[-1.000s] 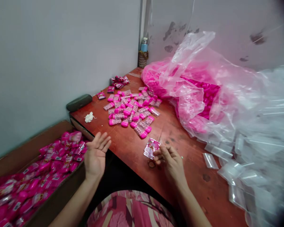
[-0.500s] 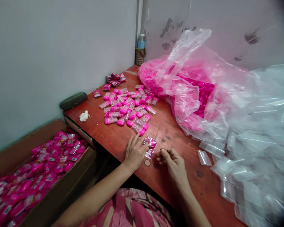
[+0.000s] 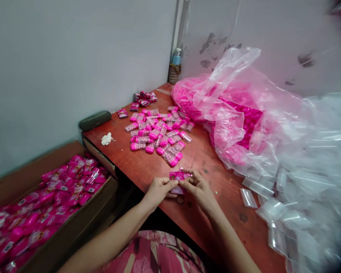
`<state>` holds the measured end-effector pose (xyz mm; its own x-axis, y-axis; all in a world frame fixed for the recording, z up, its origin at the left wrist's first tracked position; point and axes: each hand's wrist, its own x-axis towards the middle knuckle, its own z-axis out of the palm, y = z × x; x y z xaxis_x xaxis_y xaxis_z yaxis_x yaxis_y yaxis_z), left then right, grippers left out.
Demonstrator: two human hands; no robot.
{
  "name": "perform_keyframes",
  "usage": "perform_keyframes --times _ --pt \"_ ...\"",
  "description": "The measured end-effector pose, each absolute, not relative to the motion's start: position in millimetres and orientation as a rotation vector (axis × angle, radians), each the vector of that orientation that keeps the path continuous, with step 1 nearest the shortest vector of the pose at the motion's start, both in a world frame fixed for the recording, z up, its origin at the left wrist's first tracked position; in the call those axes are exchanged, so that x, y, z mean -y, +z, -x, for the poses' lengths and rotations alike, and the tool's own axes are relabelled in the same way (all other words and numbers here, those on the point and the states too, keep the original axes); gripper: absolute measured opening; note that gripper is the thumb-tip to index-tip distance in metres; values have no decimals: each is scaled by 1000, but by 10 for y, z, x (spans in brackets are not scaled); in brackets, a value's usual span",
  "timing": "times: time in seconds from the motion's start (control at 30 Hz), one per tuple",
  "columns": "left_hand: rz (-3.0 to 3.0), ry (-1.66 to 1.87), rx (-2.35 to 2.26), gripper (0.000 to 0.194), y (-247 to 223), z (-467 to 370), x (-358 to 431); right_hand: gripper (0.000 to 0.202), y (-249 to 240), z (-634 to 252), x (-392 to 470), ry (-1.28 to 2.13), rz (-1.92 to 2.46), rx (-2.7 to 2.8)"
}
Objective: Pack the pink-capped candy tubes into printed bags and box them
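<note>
Near the front edge of the red table (image 3: 125, 155), a small pink printed packet (image 3: 177, 176) is held between both hands. My left hand (image 3: 160, 189) pinches its left side with the thumb on top, and my right hand (image 3: 197, 186) pinches its right side. The two thumbs nearly meet over the packet. Just beyond the hands lies a loose pile of clear containers with pink caps and small beads inside (image 3: 159, 131). Fingers under the packet are partly hidden.
A cardboard box (image 3: 102, 204) of wrapped pink packs stands lower left. Clear plastic sleeves (image 3: 298, 220) spread at right, beside a large bag of pink pieces (image 3: 224, 110). Dark case (image 3: 95, 120), white scrap (image 3: 107, 138), pink packets (image 3: 144, 98) and a bottle (image 3: 176, 57) are farther back.
The pink packet, flat on the table before, is now gripped by both hands. My right hand has moved left to it, and my left hand has closed on it. The view has shifted slightly.
</note>
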<state>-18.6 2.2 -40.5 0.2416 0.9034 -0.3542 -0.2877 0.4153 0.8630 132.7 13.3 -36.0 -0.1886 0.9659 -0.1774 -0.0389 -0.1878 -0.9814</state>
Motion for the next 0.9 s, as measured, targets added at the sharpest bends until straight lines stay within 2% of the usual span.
perform_keyframes --times 0.07,0.17,0.3,0.43,0.57,0.7,0.8,0.9 --pt "-669 934 -1011 27 -457 227 -8 27 -335 -1313 -222 1368 1281 1436" --pt "-605 994 -1079 25 -494 279 22 18 -264 -1272 -439 870 1388 1845" --pt "-494 1051 -1111 23 -463 360 52 35 -189 -1190 -834 270 1198 2498" --pt "-359 1112 -1116 20 -432 482 46 43 -198 -1133 -1145 23 786 3001" --pt "-178 1229 -1056 15 -447 610 6 37 -194 -1126 -1264 -45 706 3084" --pt "26 1317 -1007 9 -455 652 -71 26 -154 -1137 -1198 -12 958 2863" --pt "151 1378 -960 9 -434 620 -137 16 -139 -1123 -927 267 1346 2453" --pt "230 1422 -926 10 -402 557 -189 22 -164 -1050 -482 852 1484 1899"
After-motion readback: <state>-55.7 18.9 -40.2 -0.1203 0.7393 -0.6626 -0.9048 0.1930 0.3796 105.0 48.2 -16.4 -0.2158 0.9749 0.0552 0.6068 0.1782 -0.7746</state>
